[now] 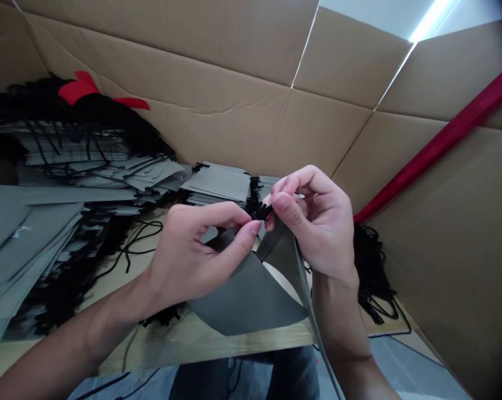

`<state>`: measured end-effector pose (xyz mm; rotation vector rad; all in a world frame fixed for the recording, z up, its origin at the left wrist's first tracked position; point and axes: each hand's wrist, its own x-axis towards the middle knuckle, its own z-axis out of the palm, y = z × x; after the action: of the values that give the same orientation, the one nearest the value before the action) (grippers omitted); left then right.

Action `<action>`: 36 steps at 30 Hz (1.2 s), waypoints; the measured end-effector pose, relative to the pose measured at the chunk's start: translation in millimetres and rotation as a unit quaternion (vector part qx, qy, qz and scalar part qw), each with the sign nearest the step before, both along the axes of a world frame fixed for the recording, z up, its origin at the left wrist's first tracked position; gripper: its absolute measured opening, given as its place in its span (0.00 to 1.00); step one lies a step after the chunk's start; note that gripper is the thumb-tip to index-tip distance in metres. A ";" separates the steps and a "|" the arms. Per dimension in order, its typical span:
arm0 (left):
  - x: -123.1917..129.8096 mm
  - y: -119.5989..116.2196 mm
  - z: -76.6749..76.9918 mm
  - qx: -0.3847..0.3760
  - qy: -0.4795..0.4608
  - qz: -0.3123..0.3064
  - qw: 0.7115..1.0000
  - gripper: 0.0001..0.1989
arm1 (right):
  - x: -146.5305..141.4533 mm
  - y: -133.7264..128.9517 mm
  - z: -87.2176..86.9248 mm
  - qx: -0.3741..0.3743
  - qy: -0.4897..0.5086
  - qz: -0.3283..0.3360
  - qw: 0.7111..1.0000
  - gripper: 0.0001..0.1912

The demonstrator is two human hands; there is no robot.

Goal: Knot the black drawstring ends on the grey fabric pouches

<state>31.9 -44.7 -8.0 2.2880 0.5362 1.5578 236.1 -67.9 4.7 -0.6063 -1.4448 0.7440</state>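
My left hand point(209, 244) and my right hand point(313, 216) meet over the front of the table. Between their fingertips is a small bunched black cord point(261, 211), pinched from both sides. A grey flat sheet point(246, 300), bent and hanging below the fingers, seems joined to the cord; the exact join is hidden by my fingers. One long edge of grey material runs down past my right wrist. Both hands are closed, thumb against fingers.
Stacks of grey pouch-like pieces point(38, 233) with black cord ends fill the left side. Behind my hands stands another grey stack point(219, 180). Black cords point(369, 261) lie at right. Cardboard walls point(217, 89) enclose the wooden table point(217, 344); a dark red strip point(434, 144) slants down the right wall.
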 end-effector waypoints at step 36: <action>-3.9 14.4 -5.5 0.059 0.104 -0.031 0.992 0.11 | 31.3 2.5 4.0 0.149 -0.327 -0.066 0.931 0.09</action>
<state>28.0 -30.3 -13.6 2.5484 0.4299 1.3632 267.4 -65.4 8.7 -0.7412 -2.0565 0.1976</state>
